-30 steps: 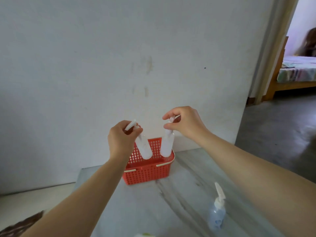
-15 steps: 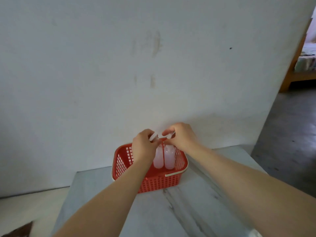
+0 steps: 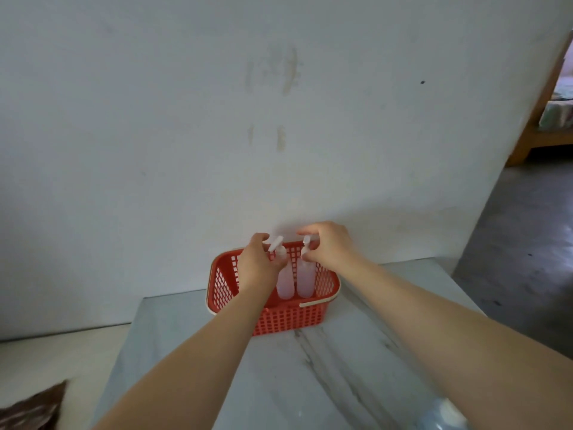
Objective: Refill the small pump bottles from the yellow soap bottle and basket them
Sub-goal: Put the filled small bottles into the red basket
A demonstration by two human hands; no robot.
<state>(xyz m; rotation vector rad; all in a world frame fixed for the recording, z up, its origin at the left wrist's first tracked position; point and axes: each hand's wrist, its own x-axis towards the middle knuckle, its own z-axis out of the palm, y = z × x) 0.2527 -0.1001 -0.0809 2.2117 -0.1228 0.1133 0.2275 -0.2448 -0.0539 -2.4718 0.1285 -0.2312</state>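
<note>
At the near right edge of the marble table (image 3: 310, 383), a blurred pale blue shape (image 3: 440, 417) may be another bottle. Farther out, the left hand (image 3: 255, 265) grips the left pump bottle (image 3: 284, 283) by its pump top, and the right hand (image 3: 330, 246) pinches the pump of the right pump bottle (image 3: 305, 282). Both bottles are upright, side by side, inside the red basket (image 3: 291, 318) by the white wall (image 3: 186, 119).

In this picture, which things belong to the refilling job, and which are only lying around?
For the job:
red plastic mesh basket
left translucent pump bottle, in left hand
right translucent pump bottle, in right hand
blurred bluish bottle with white top

Just lying about:
brown patterned cloth
wooden bed frame
</note>
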